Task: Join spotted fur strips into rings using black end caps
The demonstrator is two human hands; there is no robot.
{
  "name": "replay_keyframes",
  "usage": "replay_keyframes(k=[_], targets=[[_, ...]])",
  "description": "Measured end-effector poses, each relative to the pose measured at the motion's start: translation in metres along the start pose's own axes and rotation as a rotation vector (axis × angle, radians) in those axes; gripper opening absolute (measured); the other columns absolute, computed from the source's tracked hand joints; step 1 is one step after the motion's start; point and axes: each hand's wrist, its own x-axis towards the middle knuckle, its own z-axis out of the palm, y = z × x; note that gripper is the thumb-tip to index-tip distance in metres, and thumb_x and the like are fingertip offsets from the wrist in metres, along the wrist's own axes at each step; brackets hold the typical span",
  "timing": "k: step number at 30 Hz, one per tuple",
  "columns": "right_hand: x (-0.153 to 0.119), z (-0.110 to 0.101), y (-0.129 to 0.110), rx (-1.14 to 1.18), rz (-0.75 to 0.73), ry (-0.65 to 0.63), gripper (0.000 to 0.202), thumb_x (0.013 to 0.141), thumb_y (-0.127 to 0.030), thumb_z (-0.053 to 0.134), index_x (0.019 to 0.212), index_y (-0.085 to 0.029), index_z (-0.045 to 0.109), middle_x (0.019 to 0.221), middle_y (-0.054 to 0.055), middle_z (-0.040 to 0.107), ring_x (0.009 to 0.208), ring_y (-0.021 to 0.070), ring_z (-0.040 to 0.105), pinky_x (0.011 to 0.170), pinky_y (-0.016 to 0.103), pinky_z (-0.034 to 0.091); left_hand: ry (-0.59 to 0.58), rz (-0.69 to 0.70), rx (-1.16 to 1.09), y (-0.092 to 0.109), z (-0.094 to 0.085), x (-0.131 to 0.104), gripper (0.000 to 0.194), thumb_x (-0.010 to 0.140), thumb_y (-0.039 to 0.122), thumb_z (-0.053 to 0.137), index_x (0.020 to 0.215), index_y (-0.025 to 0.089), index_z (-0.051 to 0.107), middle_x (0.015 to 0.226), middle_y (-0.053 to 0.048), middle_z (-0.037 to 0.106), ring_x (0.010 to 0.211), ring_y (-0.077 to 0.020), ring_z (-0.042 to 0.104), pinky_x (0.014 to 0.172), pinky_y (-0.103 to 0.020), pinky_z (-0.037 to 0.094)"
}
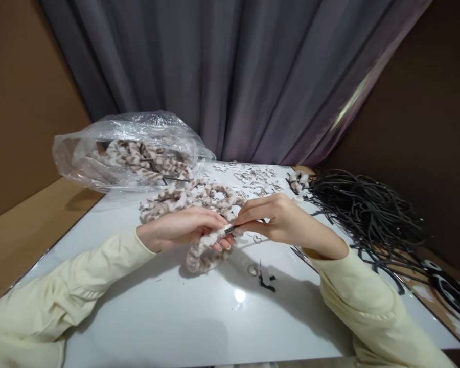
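My left hand (187, 228) is wrapped around one end of a fluffy, brown-and-white fabric tube (194, 259), which curls down toward the tabletop. A short length of black cord (232, 229) sticks out at that end. My right hand (274, 217) pinches this cord between thumb and fingers, close to the left fingertips. Behind both hands lies a pile of similar fluffy tubes (168, 200). How far the cord runs inside the tube is hidden.
A clear plastic bag (80, 158) with more fluffy tubes stands back left. Black cords (364, 209) are heaped on the right, with black-handled scissors (450, 291) nearby. Small scraps (253, 176) litter the white table (168, 322); cord bits (267, 285) lie in front.
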Motion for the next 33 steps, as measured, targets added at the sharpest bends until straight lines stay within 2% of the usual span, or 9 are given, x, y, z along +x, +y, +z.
replay_keyframes(k=[12,20,24,27,33], targets=[[0.001,0.011,0.006,0.011,-0.038,0.066,0.015,0.084,-0.014,0.055,0.087,-0.013,0.07,0.08,0.007,0.065,0.068,0.0109,0.059,0.064,0.02,0.046,-0.04,0.036,0.005,-0.003,-0.004,-0.002,0.013,0.079,0.018,0.053,0.081,0.012,0.064,0.078,-0.006,0.069,0.066,-0.0117,0.061,0.067,-0.021,0.047],[0.001,0.014,0.003,-0.025,-0.082,0.072,0.02,0.086,-0.013,0.051,0.082,-0.014,0.07,0.08,0.007,0.063,0.067,0.0104,0.057,0.061,0.02,0.044,-0.026,-0.002,0.063,-0.002,-0.002,-0.005,0.012,0.08,0.02,0.051,0.085,0.013,0.059,0.081,-0.006,0.07,0.068,-0.0115,0.061,0.071,-0.023,0.045],[-0.001,0.015,0.002,-0.041,-0.085,0.068,0.022,0.086,-0.009,0.05,0.08,-0.014,0.071,0.079,0.006,0.062,0.066,0.0095,0.056,0.059,0.02,0.042,0.038,-0.027,0.202,-0.002,0.0,-0.006,0.019,0.079,0.032,0.057,0.086,0.014,0.056,0.081,-0.006,0.069,0.069,-0.0126,0.062,0.055,-0.02,0.039],[-0.002,0.016,0.001,-0.044,-0.081,0.059,0.024,0.086,-0.008,0.048,0.081,-0.015,0.07,0.08,0.006,0.062,0.066,0.0096,0.056,0.058,0.02,0.042,0.056,0.033,0.313,-0.005,0.001,-0.005,0.031,0.076,0.043,0.061,0.088,0.014,0.055,0.079,-0.005,0.069,0.065,-0.0129,0.061,0.046,-0.019,0.032],[0.0,0.017,0.003,-0.031,-0.071,0.056,0.022,0.087,-0.013,0.049,0.08,-0.014,0.07,0.081,0.007,0.063,0.066,0.0097,0.056,0.059,0.02,0.042,0.053,0.127,0.357,-0.013,0.001,0.0,0.02,0.078,0.033,0.061,0.085,0.016,0.052,0.077,-0.004,0.069,0.073,-0.0152,0.065,0.063,-0.023,0.044]])
